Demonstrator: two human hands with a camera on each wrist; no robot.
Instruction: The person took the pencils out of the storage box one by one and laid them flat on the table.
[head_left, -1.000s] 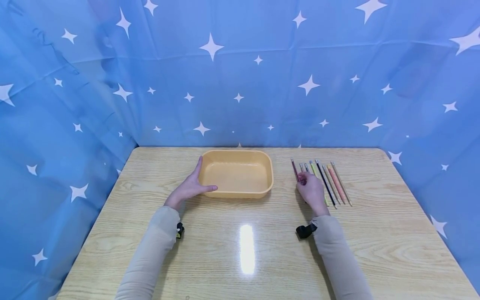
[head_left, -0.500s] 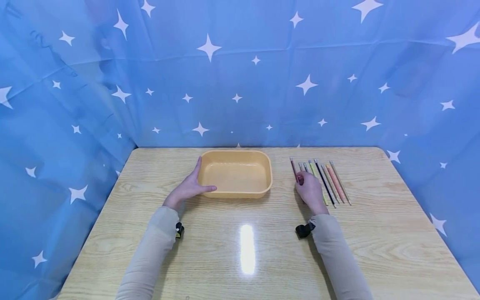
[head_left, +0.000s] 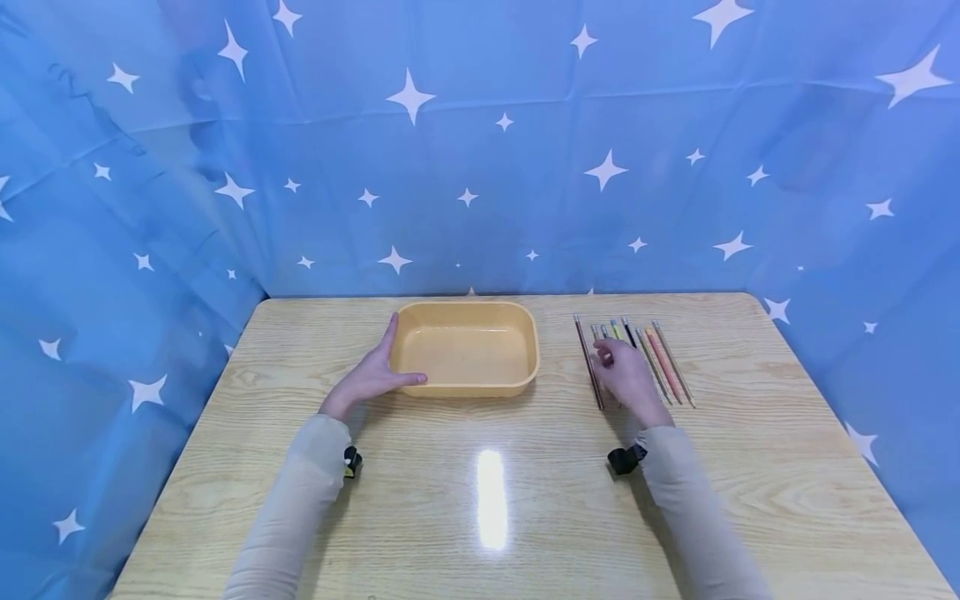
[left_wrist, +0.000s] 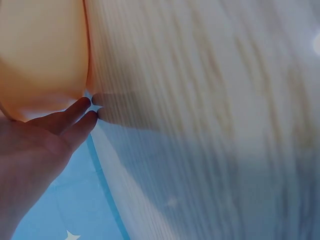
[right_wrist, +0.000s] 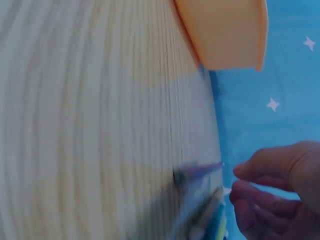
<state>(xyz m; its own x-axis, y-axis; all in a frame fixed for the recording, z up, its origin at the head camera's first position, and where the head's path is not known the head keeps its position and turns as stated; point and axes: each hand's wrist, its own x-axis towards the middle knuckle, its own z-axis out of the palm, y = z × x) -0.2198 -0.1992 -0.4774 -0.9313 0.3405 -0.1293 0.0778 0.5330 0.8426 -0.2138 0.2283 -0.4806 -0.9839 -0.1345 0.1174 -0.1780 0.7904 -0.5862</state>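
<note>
A peach-coloured rectangular plastic bin (head_left: 468,391) stands near the table's back edge. My left hand (head_left: 367,377) rests against its left end, thumb along the front wall and fingers stretched toward the back corner. The left wrist view shows those fingers straight beside the bin (left_wrist: 45,55). To the right lies a row of pencils, with a dark red pencil (head_left: 588,362) leftmost. Over the row hovers my right hand (head_left: 630,379), hiding parts of several pencils. In the right wrist view, thumb and fingers are loosely bent and apart, just beyond the dark red pencil (right_wrist: 200,171).
A thick salmon-pink pencil (head_left: 664,367) and a thin pale brown pencil (head_left: 677,367) lie at the row's right side. Bare wood tabletop (head_left: 405,500) stretches in front of the bin. A blue curtain (head_left: 480,150) with white stars hangs behind the table.
My right hand has let go of the dark red pencil and shifted right over the other pencils. That pencil now lies fully visible. My left hand stays at the bin.
</note>
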